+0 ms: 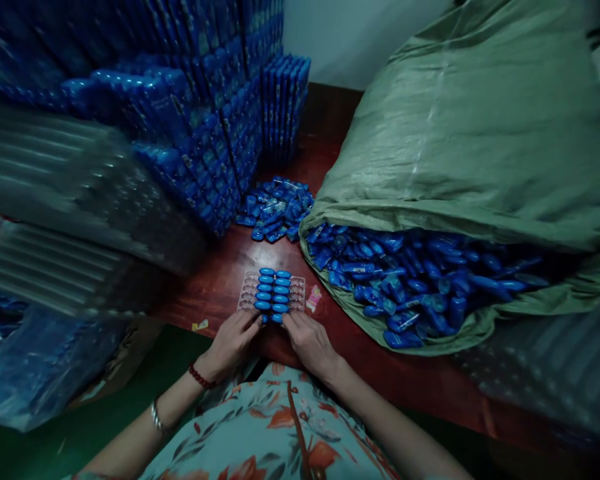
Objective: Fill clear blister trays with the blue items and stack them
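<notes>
Blue capsules (281, 291) sit in a clear tray (297, 293) at the near edge of the desk (220, 267). Left hand (237, 332) and right hand (307, 337) — slightly apart — touch the nearest capsules; grip cannot be told. Risk: uneven pressing could tip the tray.

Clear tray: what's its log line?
left hand: at near row; right hand: at near row; blue pieces: middle columns of clear tray; sack: open

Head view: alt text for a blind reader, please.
Left hand and right hand touch the near end of a clear tray of blue oval pieces on a reddish table. Beyond: stacked blue packs left, loose blue pile, open green sack right.
</notes>
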`<state>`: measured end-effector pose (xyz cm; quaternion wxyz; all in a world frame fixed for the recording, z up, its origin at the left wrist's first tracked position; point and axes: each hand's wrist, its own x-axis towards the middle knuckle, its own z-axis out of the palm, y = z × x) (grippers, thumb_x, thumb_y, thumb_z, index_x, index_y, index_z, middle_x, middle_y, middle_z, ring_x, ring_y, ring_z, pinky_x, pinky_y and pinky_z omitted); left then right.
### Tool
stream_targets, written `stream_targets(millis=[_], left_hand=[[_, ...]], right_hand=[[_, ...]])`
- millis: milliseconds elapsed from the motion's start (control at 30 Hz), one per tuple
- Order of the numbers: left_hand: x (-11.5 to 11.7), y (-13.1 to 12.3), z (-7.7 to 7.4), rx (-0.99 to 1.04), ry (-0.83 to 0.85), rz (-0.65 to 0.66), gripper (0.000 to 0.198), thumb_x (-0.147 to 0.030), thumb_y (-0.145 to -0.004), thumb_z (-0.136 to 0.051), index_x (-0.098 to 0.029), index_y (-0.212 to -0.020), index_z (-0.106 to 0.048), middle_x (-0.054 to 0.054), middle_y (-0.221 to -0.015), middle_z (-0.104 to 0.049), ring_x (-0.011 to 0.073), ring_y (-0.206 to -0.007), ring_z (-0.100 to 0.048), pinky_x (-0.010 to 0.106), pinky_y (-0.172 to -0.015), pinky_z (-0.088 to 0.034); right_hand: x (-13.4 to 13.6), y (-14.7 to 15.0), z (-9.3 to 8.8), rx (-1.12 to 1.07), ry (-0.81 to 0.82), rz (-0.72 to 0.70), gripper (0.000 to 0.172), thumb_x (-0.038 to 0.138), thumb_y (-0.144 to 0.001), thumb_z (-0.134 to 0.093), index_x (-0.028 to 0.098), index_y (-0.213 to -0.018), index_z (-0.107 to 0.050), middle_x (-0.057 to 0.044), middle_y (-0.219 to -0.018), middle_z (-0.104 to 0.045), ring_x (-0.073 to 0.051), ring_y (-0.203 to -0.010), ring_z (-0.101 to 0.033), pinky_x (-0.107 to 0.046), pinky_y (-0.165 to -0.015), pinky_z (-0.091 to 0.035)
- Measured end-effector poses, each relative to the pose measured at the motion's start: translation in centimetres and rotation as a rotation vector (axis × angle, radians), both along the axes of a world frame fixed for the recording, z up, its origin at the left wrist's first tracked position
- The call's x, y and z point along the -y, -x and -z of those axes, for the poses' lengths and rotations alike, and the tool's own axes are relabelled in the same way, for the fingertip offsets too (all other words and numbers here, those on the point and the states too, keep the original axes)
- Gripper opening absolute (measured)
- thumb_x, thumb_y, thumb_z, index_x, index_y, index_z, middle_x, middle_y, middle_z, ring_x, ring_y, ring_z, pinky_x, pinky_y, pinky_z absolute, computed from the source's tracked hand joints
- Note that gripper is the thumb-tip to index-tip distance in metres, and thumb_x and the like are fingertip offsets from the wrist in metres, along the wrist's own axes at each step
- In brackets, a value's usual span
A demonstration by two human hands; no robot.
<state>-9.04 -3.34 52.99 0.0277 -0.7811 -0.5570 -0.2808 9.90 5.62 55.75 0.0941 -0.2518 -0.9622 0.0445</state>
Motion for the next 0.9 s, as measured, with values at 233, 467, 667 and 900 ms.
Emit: stream_targets(millis=[233, 467, 667, 900], left_hand=[[-1.0, 0.2, 0.9, 0.149, -0.104, -0.075, 0.023, -0.012, -0.087, -0.048, -0.022, -0.107, -0.055, 0.011, -0.118, -0.057, 0.0235, -0.118, -0.047, 0.044, -0.091, -0.044], [-2.4, 1.0, -0.1, 0.512, 0.16, -0.135, 0.039, -0.027, -0.091, -0.044, -0.023, -0.13, -0.041, 0.014, -0.144, -0.032, 0.0255, -0.131, -0.035, 0.046, -0.105, -0.035], [-6.3, -0.8, -1.3, 0.275, 0.363, -0.265, 0.064, -0.048, -0.088, -0.045, -0.025, -0.143, -0.023, 0.012, -0.15, -0.021, 0.0318, -0.137, -0.021, 0.053, -0.109, -0.023], [-6.1, -4.4, -1.4, 0.247, 0.318, -0.319, 0.059, -0.045, -0.089, -0.045, -0.018, -0.139, -0.03, 0.019, -0.141, -0.034, 0.0336, -0.127, -0.037, 0.053, -0.098, -0.039]], right_hand=[[1.5, 1.2, 0.6, 0.046, -0.1, 0.009, 0.03, 0.006, -0.086, -0.042, 0.004, -0.112, -0.058, -0.01, -0.072, -0.062, -0.019, -0.073, -0.058, -0.029, -0.062, -0.046], [-0.3, -0.4, -0.7, -0.054, 0.08, 0.087, 0.035, 0.017, -0.09, -0.043, 0.018, -0.123, -0.054, -0.005, -0.078, -0.065, -0.014, -0.073, -0.058, -0.024, -0.067, -0.045], [-9.0, -5.7, -2.3, 0.103, -0.093, 0.713, 0.042, 0.03, -0.086, -0.052, 0.018, -0.127, -0.05, -0.018, -0.119, -0.05, -0.029, -0.103, -0.05, -0.039, -0.077, -0.044], [-10.6, -6.5, 0.7, -0.091, 0.081, 0.689, 0.053, 0.041, -0.083, -0.055, 0.02, -0.13, -0.043, -0.018, -0.126, -0.032, -0.026, -0.09, -0.059, -0.038, -0.07, -0.05]])
